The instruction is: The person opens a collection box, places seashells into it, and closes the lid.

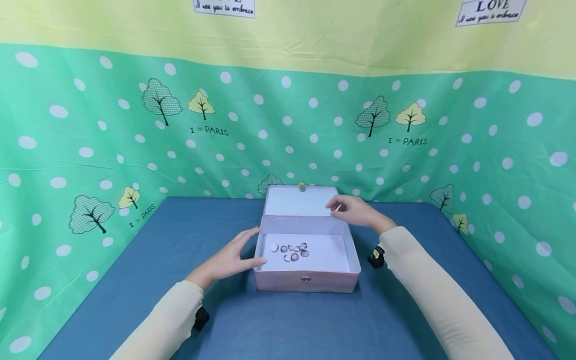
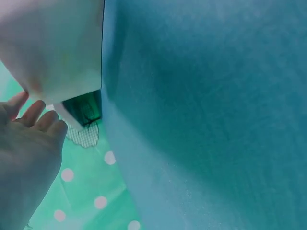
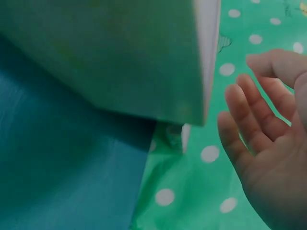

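Note:
A pale pink tin box (image 1: 279, 281) with a metal clasp on its front sits on the blue tabletop, its lid (image 1: 294, 201) tipped back. Several small round purple-and-white pieces (image 1: 294, 257) lie scattered on its floor. My left hand (image 1: 227, 257) is at the box's left side, thumb over the near left rim and fingers extended along the wall; in the left wrist view its fingertips are right at the box edge. Above the back right corner, in front of the lid, hovers my right hand (image 1: 353, 210). Its fingers are loosely bent with nothing between them in the right wrist view.
Blue cloth (image 1: 135, 300) covers the table around the box. A green curtain (image 1: 243, 120) with white dots and printed trees hangs behind and along both sides. Black wrist cameras (image 1: 377, 256) are strapped beneath both sleeves.

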The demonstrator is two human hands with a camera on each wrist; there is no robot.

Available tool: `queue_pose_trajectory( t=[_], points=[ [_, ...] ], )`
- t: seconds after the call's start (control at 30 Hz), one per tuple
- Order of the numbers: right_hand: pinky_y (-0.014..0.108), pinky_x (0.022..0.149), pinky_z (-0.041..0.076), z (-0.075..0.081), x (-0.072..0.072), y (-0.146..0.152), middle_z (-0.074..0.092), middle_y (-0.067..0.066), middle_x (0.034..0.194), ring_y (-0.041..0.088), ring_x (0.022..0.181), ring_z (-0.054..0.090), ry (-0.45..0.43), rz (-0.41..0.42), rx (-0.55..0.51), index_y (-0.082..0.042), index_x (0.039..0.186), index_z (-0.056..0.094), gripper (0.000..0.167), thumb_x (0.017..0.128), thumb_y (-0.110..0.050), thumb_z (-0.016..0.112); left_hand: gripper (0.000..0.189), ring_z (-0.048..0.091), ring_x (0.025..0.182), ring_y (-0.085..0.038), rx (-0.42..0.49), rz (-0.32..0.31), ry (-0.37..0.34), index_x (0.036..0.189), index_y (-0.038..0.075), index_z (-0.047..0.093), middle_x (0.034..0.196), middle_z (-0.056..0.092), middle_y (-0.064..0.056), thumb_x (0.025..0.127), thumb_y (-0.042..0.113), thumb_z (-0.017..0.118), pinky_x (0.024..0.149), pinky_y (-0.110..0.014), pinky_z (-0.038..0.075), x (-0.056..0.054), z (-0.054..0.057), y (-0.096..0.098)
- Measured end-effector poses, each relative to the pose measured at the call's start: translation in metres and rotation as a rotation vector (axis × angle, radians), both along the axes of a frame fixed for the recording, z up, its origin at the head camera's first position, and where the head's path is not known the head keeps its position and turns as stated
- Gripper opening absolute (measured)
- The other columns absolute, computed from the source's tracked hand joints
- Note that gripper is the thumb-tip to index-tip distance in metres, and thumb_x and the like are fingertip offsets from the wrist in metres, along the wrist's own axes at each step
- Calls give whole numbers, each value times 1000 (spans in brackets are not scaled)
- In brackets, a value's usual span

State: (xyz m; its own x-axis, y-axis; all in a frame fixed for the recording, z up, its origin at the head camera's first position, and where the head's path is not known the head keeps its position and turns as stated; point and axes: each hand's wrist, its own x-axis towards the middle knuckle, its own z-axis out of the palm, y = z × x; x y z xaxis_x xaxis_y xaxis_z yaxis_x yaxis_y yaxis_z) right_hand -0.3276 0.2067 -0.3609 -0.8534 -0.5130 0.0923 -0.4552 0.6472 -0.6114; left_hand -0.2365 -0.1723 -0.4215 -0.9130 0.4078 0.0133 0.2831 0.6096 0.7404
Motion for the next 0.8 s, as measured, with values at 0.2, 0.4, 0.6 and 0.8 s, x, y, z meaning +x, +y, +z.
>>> queue_pose_trajectory(
  t=[0.2, 0.4, 0.6, 0.8],
  points=[
    [48, 90, 50, -12, -5, 16, 60, 23, 125, 33, 109, 57, 35, -72, -48, 2, 128, 61, 30, 103, -13, 56, 78, 28, 146, -36, 31, 78, 73, 157, 17, 34, 159, 33, -13, 96, 59, 59, 110, -62, 29, -16, 1, -3],
    [53, 96, 46, -27, -9, 26, 57, 25, 130, 39, 118, 54, -43, -204, -39, 6, 136, 54, 39, 104, -17, 53, 78, 32, 145, -34, 187, 205, -58, 155, 17, 38, 156, 39, -12, 95, 64, 55, 113, -54, 30, -39, 0, 0],
    [56, 101, 43, -38, -12, 28, 48, 27, 144, 42, 124, 53, -209, -292, 24, 4, 148, 43, 54, 108, -33, 43, 67, 34, 143, -34, 339, 309, -197, 155, 15, 39, 156, 38, -14, 102, 54, 50, 114, -54, 28, -60, -9, 6],
    [57, 102, 41, -48, -16, 25, 50, 27, 140, 36, 112, 59, -290, -299, -12, 7, 148, 41, 57, 110, -35, 35, 57, 46, 136, -34, 430, 344, -259, 153, 9, 42, 151, 45, -18, 105, 40, 50, 110, -49, 36, -76, -14, 17]
  ],
)
